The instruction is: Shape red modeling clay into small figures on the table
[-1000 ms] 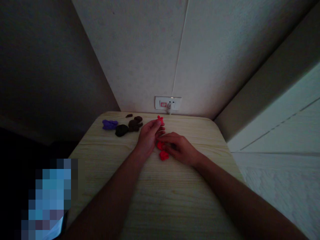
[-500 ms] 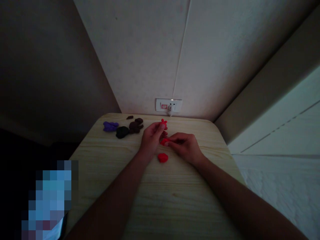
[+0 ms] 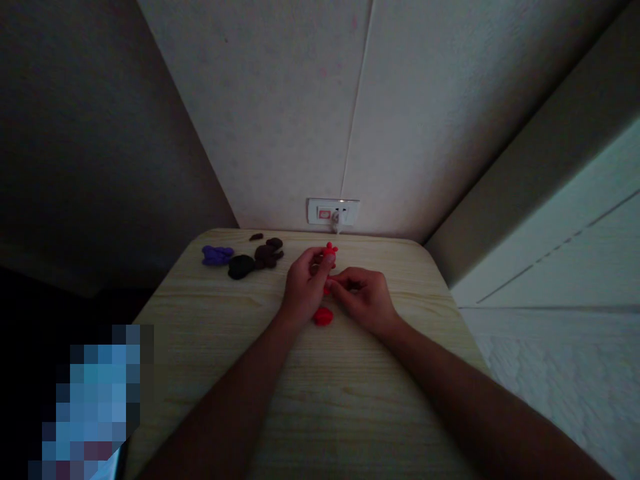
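Note:
My left hand (image 3: 306,283) is closed around a small red clay figure (image 3: 329,251), whose knobbed top sticks up above the thumb. Close beside it, my right hand (image 3: 364,297) pinches a piece of red clay (image 3: 327,290), mostly covered by the fingers. Whether that piece touches the figure I cannot tell. On the wooden table, just below both hands, lies a loose red lump of clay (image 3: 323,316).
At the table's (image 3: 310,400) back left lie a purple clay piece (image 3: 217,255), a black lump (image 3: 242,267) and several dark brown pieces (image 3: 268,255). A wall socket (image 3: 333,212) with a plug is behind the table. A blurred-out bright screen (image 3: 100,400) is at lower left.
My right hand has moved its red clay slightly left, nearer my left hand, and more of the clay is now covered. The whole view has shifted a little.

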The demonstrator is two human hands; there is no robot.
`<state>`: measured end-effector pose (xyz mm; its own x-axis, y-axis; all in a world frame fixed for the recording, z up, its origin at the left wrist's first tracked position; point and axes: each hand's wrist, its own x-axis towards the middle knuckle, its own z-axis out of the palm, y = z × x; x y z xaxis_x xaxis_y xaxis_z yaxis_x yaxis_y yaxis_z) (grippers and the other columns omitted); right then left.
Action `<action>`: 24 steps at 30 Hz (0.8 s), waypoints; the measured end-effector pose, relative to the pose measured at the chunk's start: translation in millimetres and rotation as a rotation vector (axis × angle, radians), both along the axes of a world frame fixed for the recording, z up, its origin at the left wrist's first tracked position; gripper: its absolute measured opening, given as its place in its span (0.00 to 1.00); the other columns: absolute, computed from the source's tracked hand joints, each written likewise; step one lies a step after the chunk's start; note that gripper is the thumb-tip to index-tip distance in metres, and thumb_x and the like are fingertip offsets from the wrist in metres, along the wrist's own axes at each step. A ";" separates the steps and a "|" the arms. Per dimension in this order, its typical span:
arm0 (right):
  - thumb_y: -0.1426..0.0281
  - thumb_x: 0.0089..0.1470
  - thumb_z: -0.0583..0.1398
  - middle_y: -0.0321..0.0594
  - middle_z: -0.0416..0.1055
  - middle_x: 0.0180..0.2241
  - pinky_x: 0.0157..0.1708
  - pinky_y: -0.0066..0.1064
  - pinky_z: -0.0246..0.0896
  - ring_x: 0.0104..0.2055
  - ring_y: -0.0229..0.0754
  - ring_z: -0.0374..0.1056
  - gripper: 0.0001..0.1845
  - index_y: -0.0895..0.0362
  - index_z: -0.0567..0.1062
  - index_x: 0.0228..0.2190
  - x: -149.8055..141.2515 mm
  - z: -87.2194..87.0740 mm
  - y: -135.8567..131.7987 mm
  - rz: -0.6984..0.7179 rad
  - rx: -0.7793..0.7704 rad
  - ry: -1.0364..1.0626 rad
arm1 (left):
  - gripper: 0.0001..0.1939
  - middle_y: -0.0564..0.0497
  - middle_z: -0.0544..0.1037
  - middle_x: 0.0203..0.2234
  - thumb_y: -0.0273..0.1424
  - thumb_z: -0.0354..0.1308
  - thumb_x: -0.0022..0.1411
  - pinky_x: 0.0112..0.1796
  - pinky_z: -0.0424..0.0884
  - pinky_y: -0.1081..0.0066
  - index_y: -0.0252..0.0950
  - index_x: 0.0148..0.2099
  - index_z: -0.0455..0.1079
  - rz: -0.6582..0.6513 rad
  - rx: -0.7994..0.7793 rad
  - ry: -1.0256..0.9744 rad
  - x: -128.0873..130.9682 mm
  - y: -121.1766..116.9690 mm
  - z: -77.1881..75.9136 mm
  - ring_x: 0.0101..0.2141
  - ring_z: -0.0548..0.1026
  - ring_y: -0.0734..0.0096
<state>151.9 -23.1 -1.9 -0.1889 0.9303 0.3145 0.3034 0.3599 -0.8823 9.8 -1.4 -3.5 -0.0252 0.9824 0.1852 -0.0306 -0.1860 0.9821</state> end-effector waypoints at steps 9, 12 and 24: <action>0.52 0.56 0.65 0.38 0.75 0.23 0.26 0.28 0.64 0.23 0.37 0.69 0.21 0.59 0.79 0.31 -0.3 3.1 1.4 0.189 -0.267 0.185 | 0.19 0.45 0.80 0.35 0.43 0.64 0.61 0.32 0.72 0.73 0.33 0.46 0.76 0.024 0.020 0.028 -3.1 3.0 -1.6 0.35 0.78 0.66; 0.51 0.55 0.65 0.37 0.74 0.22 0.25 0.27 0.65 0.22 0.36 0.69 0.22 0.59 0.78 0.29 0.0 4.3 3.2 0.235 -0.315 0.238 | 0.20 0.45 0.80 0.35 0.42 0.65 0.59 0.32 0.72 0.73 0.32 0.47 0.77 0.026 -0.017 -0.004 -3.5 4.3 -0.7 0.34 0.78 0.67; 0.48 0.57 0.63 0.35 0.73 0.22 0.28 0.29 0.66 0.23 0.37 0.68 0.24 0.57 0.74 0.29 2.2 4.1 5.8 0.296 -0.352 0.279 | 0.17 0.44 0.82 0.35 0.38 0.68 0.55 0.37 0.73 0.70 0.32 0.43 0.78 0.002 -0.059 -0.095 -0.6 4.2 3.7 0.35 0.79 0.66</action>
